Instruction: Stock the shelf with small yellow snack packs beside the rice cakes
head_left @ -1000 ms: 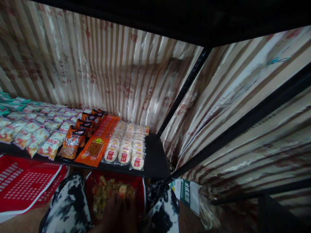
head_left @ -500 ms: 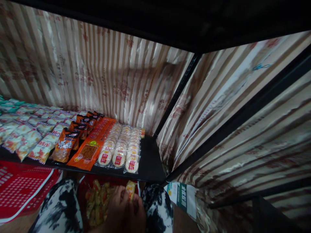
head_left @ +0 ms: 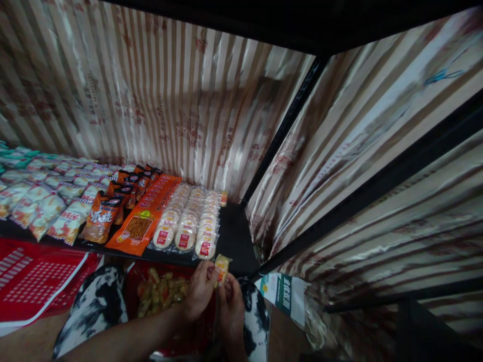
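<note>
Head view, only view available.

Lower centre of frame: left hand (head_left: 199,291) and right hand (head_left: 230,306) brought together, fingers closed around a small yellow-and-orange plastic snack packet (head_left: 222,264). Packet pinched between fingertips of both, upright, raised just above the hands and just in front of the front edge of the black metal shelf (head_left: 236,241). Neither hand open; nothing else held.

Directly below the hands: red plastic basket (head_left: 136,274) holding a heap of similar yellow-orange packets (head_left: 162,294), set between knees in black-and-white patterned trousers (head_left: 94,311).

On the shelf, centre: three rows of round pale rice crackers in clear wrap with red labels (head_left: 188,226). Left of these, a long flat orange packet (head_left: 145,218), then a row of dark orange pouches (head_left: 109,213), then rows of white-and-red printed bags (head_left: 49,201) running to the left edge. Bare black strip of shelf right of the crackers, next to the black corner upright (head_left: 287,120).

Behind and to the right: shiny striped beige-and-brown foil lining (head_left: 158,110). Lower left: stack of flat red perforated trays (head_left: 33,281). Lower right of centre: green-and-white printed carton (head_left: 283,294).

Risks, as judged: two-handed fingertip pinch on slick film, so packet liable to slip and drop back into the basket or onto the floor. Bare strip narrow, so packet prone to nudging the cracker rows askew or overhanging the shelf edge. Low light under the upper shelf, so misalignment easy to miss.
</note>
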